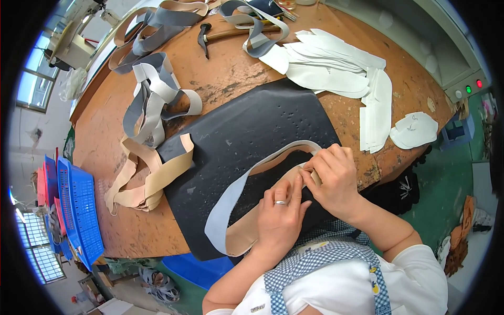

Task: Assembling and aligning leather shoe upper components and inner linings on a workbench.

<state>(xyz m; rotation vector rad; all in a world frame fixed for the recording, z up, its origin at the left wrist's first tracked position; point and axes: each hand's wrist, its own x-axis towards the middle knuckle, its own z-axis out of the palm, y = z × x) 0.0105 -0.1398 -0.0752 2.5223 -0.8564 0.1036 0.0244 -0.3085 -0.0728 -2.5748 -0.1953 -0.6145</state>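
A looped strip of material (218,218), light blue-grey on one face and tan on the other, lies on a black mat (226,152). My left hand (281,215), with a ring on one finger, presses on the tan face, its fingers stretched out over the strip. Close beside it, my right hand (333,178) pinches the strip's edge between thumb and fingers at the right end of the loop. The exact fold under those fingertips is partly hidden.
Tan strips (160,184) and grey-white strips (152,105) lie left of the mat. A hammer (205,39) rests at the back, near more grey strips (168,21). White cut pieces (331,63) spread at the far right. A blue basket (79,210) stands beyond the table's left edge.
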